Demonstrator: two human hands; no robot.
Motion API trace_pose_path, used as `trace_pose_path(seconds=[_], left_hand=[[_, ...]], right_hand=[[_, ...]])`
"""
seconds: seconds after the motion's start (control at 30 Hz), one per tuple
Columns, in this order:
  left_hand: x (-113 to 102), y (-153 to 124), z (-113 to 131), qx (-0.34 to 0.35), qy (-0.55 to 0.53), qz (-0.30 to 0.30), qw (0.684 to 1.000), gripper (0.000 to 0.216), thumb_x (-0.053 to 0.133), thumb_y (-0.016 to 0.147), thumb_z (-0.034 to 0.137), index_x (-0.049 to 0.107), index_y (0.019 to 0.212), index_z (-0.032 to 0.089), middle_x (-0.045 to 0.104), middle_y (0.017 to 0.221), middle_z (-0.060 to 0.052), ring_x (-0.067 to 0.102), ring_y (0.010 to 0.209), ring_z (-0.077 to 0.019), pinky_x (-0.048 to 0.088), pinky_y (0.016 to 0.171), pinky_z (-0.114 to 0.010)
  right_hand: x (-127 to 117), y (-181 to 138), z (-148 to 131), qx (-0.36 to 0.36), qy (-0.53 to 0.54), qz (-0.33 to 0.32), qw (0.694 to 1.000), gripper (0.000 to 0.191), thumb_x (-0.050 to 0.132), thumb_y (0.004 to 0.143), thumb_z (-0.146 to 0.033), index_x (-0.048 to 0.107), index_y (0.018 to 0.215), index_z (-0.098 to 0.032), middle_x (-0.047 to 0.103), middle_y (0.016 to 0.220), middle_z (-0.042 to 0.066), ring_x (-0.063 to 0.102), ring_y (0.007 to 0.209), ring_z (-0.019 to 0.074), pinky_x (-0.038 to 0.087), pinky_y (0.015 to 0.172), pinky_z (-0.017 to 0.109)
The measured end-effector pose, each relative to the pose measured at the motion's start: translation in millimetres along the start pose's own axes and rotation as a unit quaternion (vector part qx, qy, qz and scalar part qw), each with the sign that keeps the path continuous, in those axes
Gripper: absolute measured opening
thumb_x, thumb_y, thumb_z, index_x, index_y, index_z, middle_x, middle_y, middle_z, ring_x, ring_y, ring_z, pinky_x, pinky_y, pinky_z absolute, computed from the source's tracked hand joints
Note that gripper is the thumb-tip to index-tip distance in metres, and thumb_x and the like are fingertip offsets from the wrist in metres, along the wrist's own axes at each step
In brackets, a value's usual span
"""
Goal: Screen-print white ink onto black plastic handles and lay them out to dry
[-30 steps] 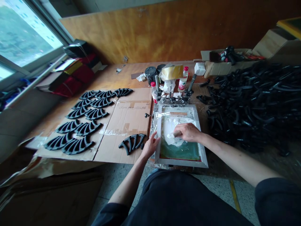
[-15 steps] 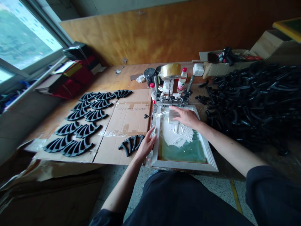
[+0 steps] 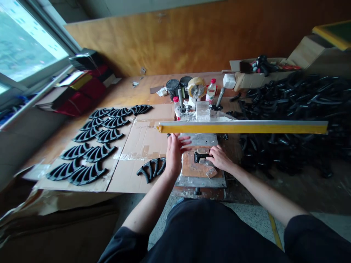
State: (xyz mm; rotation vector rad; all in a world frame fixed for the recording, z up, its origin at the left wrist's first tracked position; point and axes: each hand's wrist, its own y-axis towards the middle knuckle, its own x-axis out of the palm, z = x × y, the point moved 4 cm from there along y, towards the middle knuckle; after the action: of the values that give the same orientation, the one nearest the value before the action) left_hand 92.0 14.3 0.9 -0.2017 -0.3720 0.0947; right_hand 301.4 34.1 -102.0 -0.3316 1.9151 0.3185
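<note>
The screen-printing frame (image 3: 241,128) is tilted up, its front edge toward me with a yellow strip along it. Beneath it lies a wooden base board (image 3: 189,170) with clear blocks on top. On that board is a black curved plastic handle (image 3: 201,156), its right end between the fingers of my right hand (image 3: 219,158). My left hand (image 3: 174,155) is raised at the frame's left end, fingers stretched out and apart, holding nothing; whether it touches the frame I cannot tell. Several black handles (image 3: 151,170) lie on the cardboard to its left.
More black handles (image 3: 87,175) lie in fanned rows on the cardboard (image 3: 142,142) at left. A large pile of black parts (image 3: 296,109) covers the right side. Behind the frame are a tape roll (image 3: 196,87), a red-capped bottle (image 3: 211,91) and dark tubs (image 3: 173,89).
The frame, lying flat before, has swung up and uncovered the base board. My right hand has come down off the screen onto a black handle; my left hand has risen.
</note>
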Motion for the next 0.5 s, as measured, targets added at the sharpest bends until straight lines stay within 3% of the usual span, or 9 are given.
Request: trace_pose_path(seconds=[0.07,0.13,0.2,0.27,0.33,0.43,0.5], left_hand=[[-0.2,-22.1,-52.7,-0.181,0.016,-0.051,0.982,0.06,0.052,0.082,0.067,0.059,0.111,0.015,0.069,0.109,-0.016,0.068,0.089,-0.0227,0.053,0.067,-0.03],[-0.7,-44.9,-94.1,-0.292,-0.001,-0.071,0.954,0.058,0.055,0.081,0.066,0.06,0.111,0.016,0.067,0.118,-0.017,0.067,0.097,-0.0254,0.054,0.07,-0.034],[-4.0,-56.3,-113.9,-0.302,-0.052,-0.049,0.951,0.048,0.054,0.085,0.061,0.062,0.103,0.017,0.066,0.118,-0.015,0.066,0.102,-0.0245,0.054,0.076,-0.034],[-18.7,-56.5,-116.4,-0.278,-0.077,-0.007,0.957,0.037,0.056,0.087,0.052,0.061,0.093,0.016,0.068,0.111,-0.013,0.068,0.097,-0.0225,0.054,0.074,-0.031],[-54.8,-49.4,-109.1,-0.244,-0.04,0.061,0.967,0.03,0.059,0.086,0.044,0.059,0.09,0.015,0.069,0.108,-0.012,0.07,0.087,-0.0211,0.054,0.066,-0.028],[-146.2,-39.1,-94.0,-0.164,0.073,0.195,0.964,0.028,0.053,0.088,0.043,0.057,0.094,0.015,0.07,0.1,-0.011,0.07,0.074,-0.0189,0.054,0.058,-0.027],[-214.3,-40.7,-92.9,-0.17,0.154,0.29,0.929,0.028,0.043,0.09,0.041,0.056,0.092,0.016,0.069,0.083,-0.008,0.067,0.063,-0.0169,0.052,0.054,-0.027]], right_hand=[[12.3,-5.9,-25.5,0.036,-0.028,-0.017,0.999,0.012,0.061,0.089,-0.027,0.06,0.083,-0.016,0.065,0.088,0.013,0.058,0.092,0.0276,0.045,0.082,0.038],[14.3,-11.4,-51.3,0.039,-0.028,-0.01,0.999,0.009,0.055,0.092,-0.024,0.058,0.089,-0.016,0.065,0.086,0.013,0.058,0.09,0.0276,0.045,0.079,0.038],[11.2,-15.2,-75.5,-0.033,-0.002,0.005,0.999,0.01,0.052,0.094,-0.025,0.058,0.091,-0.018,0.066,0.089,0.011,0.057,0.093,0.026,0.045,0.079,0.036],[3.7,-15.5,-81.4,-0.11,0.037,0.011,0.993,0.013,0.049,0.096,-0.025,0.059,0.089,-0.02,0.065,0.092,0.008,0.057,0.094,0.0226,0.045,0.081,0.034],[-10.0,-10.2,-52.0,-0.083,0.051,0.028,0.995,0.018,0.044,0.097,-0.021,0.06,0.088,-0.02,0.065,0.093,0.007,0.057,0.092,0.0202,0.045,0.083,0.032],[-36.6,-4.3,46.1,0.142,-0.034,0.084,0.986,0.016,0.046,0.095,-0.021,0.061,0.102,-0.016,0.063,0.104,0.014,0.057,0.099,0.0251,0.045,0.085,0.036],[-45.3,-9.7,112.5,0.282,-0.105,0.062,0.952,0.028,0.055,0.091,-0.026,0.056,0.115,-0.012,0.059,0.111,0.021,0.057,0.103,0.0306,0.045,0.084,0.039]])
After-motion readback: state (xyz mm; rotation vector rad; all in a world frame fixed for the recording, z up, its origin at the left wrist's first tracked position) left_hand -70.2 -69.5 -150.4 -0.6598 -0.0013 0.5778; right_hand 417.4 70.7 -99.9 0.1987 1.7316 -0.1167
